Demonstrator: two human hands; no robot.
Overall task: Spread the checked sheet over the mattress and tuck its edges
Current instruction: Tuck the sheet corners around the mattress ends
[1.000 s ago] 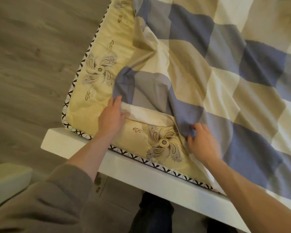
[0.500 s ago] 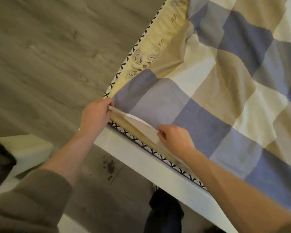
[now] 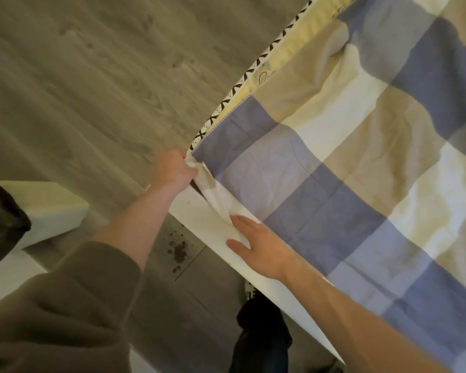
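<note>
Two bare hands at one corner of a bed, seen from above. Nearest, a brown sleeve on the left arm and a dark trouser leg just under the right forearm. Right hand laid flat, fingers straight and thumb spread, pressing the white hem of the checked sheet at the edge of the white bed frame. Up and to the left of it, left hand clenched around the bunched corner of the sheet, right at the corner of the mattress. Beyond both hands, blue, beige and cream checks spread across the bed top, rumpled in places. Past the left hand, a narrow yellow strip of mattress with black-and-white trim left bare beside the sheet's edge. Left of the left hand, grey wood-look floor; a dark stain between the forearms; a white box near the sleeve.
</note>
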